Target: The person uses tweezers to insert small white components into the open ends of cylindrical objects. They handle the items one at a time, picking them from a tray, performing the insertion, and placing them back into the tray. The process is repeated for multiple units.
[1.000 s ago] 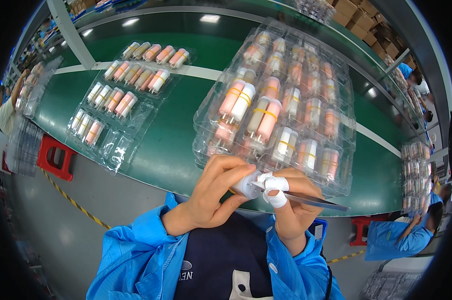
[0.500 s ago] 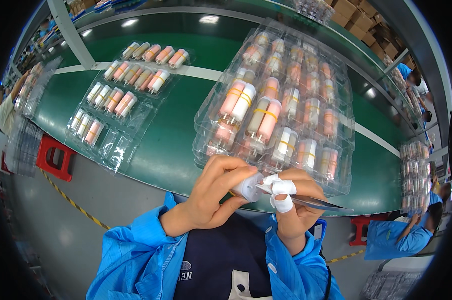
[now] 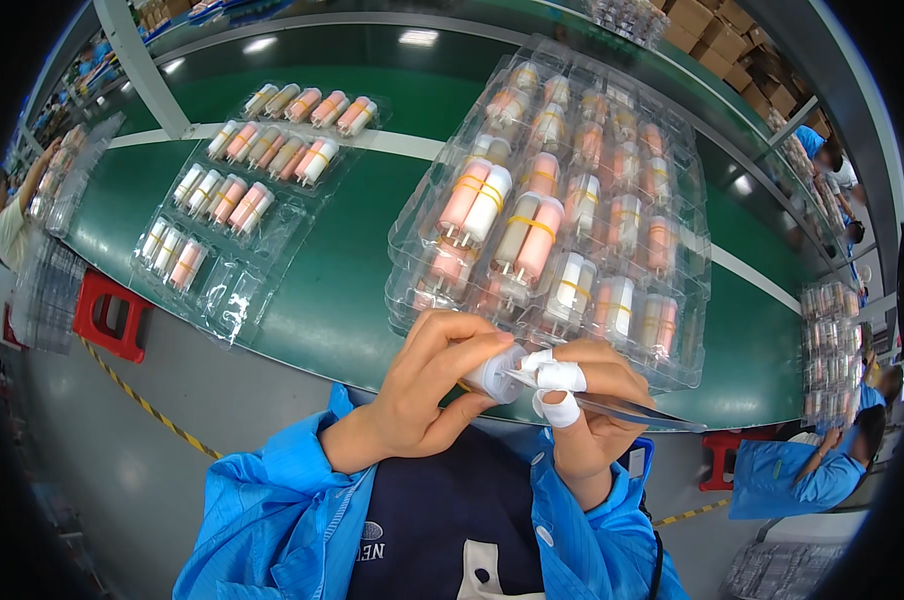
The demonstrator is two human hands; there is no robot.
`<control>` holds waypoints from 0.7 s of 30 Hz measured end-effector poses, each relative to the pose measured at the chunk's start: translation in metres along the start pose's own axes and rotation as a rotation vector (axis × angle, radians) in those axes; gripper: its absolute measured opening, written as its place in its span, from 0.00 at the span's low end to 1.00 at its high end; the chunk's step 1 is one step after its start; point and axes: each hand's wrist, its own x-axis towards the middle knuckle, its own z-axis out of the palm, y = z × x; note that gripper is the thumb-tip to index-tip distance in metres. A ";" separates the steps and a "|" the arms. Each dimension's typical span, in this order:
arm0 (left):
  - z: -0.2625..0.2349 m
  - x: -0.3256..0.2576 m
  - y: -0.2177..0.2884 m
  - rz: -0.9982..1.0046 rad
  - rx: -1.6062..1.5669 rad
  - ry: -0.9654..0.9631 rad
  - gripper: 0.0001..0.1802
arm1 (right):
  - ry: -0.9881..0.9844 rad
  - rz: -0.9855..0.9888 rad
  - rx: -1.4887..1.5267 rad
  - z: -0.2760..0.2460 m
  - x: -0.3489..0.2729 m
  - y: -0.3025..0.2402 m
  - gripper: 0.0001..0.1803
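Note:
My left hand [image 3: 417, 395] is closed around a pale, translucent white cylinder [image 3: 495, 376], its round end turned to the right. A bit of yellow shows beside it between the fingers; the rest is covered by the hand. Metal tweezers [image 3: 637, 408] are pinched in my right hand [image 3: 597, 385], whose thumb and fingertips carry white wraps. The tweezers' tip reaches the cylinder's end face, and their long back end points right over the table edge. Just beyond my hands stands a stack of clear plastic trays [image 3: 397, 305] with pink, white and grey cylinders [image 3: 475, 203] in yellow-banded pairs.
Another clear tray [image 3: 222, 325] of banded cylinders lies left on the green table [image 3: 337, 290]. A red stool [image 3: 112, 315] stands below the table's left end. At the right, a co-worker in blue [image 3: 807, 475] works near more loaded trays [image 3: 830, 350]. Cardboard boxes [image 3: 707, 40] are piled behind.
My right hand and the tweezers have shifted slightly left, bringing the tip further onto the cylinder's end. My left hand holds still. The person at far left has moved an arm a little.

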 end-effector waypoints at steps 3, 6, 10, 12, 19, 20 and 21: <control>0.001 0.000 0.000 -0.001 0.003 0.004 0.29 | 0.000 0.019 -0.004 0.000 0.000 -0.001 0.09; 0.001 -0.001 -0.001 -0.002 0.005 0.007 0.29 | -0.011 0.011 -0.032 -0.001 0.001 -0.001 0.09; 0.002 -0.001 -0.001 -0.007 0.009 0.008 0.29 | -0.014 0.041 -0.042 0.000 0.002 -0.003 0.09; 0.001 -0.001 -0.001 -0.004 0.014 0.008 0.29 | -0.014 0.017 -0.031 0.000 0.002 -0.001 0.09; 0.001 -0.001 0.000 -0.003 0.022 0.007 0.30 | -0.021 -0.005 -0.050 0.000 0.003 -0.002 0.08; 0.001 -0.001 0.000 -0.005 0.024 0.005 0.30 | -0.022 -0.002 -0.052 0.000 0.002 -0.002 0.08; 0.001 -0.001 0.000 -0.006 0.023 0.006 0.30 | -0.022 0.001 -0.053 0.000 0.002 -0.002 0.08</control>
